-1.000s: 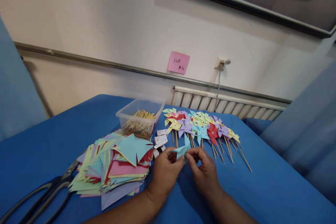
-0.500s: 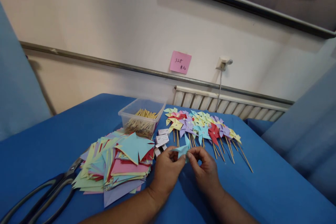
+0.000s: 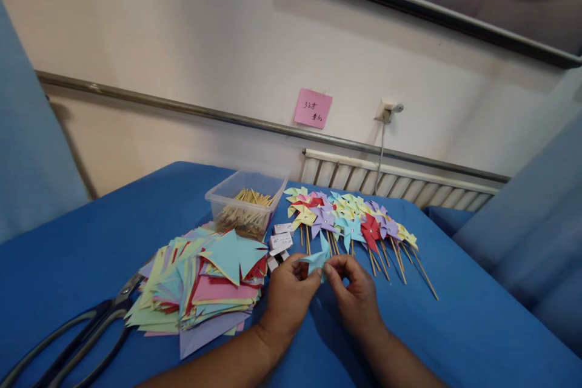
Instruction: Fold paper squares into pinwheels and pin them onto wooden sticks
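Observation:
Between my two hands is a light blue paper pinwheel (image 3: 317, 259), its points partly folded inward and one tip standing up. My left hand (image 3: 291, 291) grips it from the left, thumb in front and fingers behind. At its right side, my right hand (image 3: 353, 291) pinches the paper with thumb and forefinger; any small piece between those fingertips is hidden. Left of my hands lies a pile of cut coloured paper squares (image 3: 218, 291), with a slit light blue sheet (image 3: 234, 253) on top. Finished pinwheels on sticks (image 3: 350, 218) lie in a cluster just beyond my hands.
A clear plastic box (image 3: 216, 200) of thin wooden sticks (image 3: 248, 206) stands behind the paper pile. Small white boxes (image 3: 280, 241) sit beside it. Large dark-handled scissors (image 3: 109, 309) lie at the left on the blue tablecloth (image 3: 454, 339). A radiator (image 3: 364, 179) lines the wall behind.

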The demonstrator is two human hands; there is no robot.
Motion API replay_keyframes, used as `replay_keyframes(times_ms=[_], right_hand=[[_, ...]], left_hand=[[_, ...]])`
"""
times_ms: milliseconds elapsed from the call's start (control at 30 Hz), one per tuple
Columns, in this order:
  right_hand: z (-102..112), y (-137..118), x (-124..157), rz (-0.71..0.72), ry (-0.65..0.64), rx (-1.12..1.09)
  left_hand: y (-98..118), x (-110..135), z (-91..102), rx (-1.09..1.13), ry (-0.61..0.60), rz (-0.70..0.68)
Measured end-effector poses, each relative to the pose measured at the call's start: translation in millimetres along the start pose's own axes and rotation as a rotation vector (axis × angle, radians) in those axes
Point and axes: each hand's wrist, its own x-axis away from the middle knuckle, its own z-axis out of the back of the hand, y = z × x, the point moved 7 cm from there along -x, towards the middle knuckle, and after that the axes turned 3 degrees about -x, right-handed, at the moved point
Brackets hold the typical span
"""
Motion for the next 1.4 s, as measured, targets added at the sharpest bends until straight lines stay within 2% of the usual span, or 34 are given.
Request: replay_keyframes(times_ms=[267,600,1400], right_hand=[[1,-8,1,0.021,-0.003,0.033],[-1,4,1,-0.064,-0.008,-0.032],[0,-1,1,0.005,-0.013,0.046]], left_hand=[[2,1,1.5,-0.053,0.006,-0.031],[1,1,1.8,-0.003,0.015,0.003],[4,2,1.2,-0.029,0.011,-0.012]])
